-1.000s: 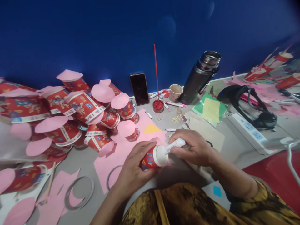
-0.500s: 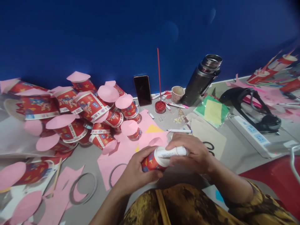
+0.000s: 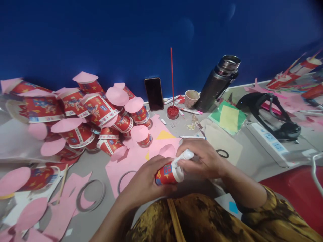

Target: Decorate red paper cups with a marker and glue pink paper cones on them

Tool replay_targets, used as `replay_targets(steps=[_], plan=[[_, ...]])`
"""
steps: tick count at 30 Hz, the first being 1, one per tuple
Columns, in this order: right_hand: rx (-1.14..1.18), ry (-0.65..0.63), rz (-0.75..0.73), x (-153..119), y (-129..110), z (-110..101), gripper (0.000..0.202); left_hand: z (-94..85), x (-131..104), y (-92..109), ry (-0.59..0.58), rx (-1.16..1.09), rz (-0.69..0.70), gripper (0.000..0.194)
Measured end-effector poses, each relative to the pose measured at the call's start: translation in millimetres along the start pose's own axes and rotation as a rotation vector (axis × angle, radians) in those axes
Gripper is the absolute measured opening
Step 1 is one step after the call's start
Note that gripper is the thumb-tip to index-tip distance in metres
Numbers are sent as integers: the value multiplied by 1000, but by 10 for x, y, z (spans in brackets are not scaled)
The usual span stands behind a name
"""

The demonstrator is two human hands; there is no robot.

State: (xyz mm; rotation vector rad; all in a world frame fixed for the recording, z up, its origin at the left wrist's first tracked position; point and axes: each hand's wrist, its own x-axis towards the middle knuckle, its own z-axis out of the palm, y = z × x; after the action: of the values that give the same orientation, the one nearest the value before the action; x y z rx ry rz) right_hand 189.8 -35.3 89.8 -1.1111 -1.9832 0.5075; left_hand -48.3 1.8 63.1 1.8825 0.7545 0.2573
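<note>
My left hand point(image 3: 148, 179) is wrapped round a small red paper cup point(image 3: 167, 174) with blue and yellow print, tilted on its side with its white end to the right. My right hand point(image 3: 202, 158) grips a white tube point(image 3: 183, 156) and holds it against the upper edge of the cup's white end. What the tube holds cannot be seen, and its far tip is partly hidden at the cup. Below the hands, a pink paper sheet point(image 3: 118, 164) lies on the table, with a grey tape ring point(image 3: 123, 181) on it near my left wrist.
Several red cups with pink paper cone tops point(image 3: 101, 107) are heaped at the left. A phone point(image 3: 154, 94) leans on the blue wall. Beside it are a red pot with a stick point(image 3: 172, 112), a beige cup point(image 3: 191, 99), a dark flask point(image 3: 217, 84) and a power strip point(image 3: 271, 143).
My right hand has turned the tube from lying nearly level across the cup's end to a steeper slant at its edge. The cup has rotated, showing more of its printed side.
</note>
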Motion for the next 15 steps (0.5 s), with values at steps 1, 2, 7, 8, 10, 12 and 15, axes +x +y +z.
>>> replay_targets(steps=[1, 2, 7, 8, 10, 12, 15], plan=[[-40, -10, 57, 10, 28, 3, 10, -1, -24, 3, 10, 27, -10, 58], [-66, -12, 118, 17, 63, 3, 10, -4, -53, 3, 28, 44, -23, 61], [21, 163, 420, -28, 327, -83, 12, -77, -235, -46, 181, 23, -80, 64], [92, 205, 475, -51, 395, -115, 15, -96, -273, -63, 218, -2, -84, 62], [267, 256, 552, -101, 538, -181, 29, -125, -340, -104, 296, -66, -75, 59], [350, 200, 617, -141, 678, -230, 38, -129, -389, -153, 355, -128, -85, 58], [449, 153, 669, -149, 850, -251, 40, -88, -429, -239, 415, -182, -139, 59]])
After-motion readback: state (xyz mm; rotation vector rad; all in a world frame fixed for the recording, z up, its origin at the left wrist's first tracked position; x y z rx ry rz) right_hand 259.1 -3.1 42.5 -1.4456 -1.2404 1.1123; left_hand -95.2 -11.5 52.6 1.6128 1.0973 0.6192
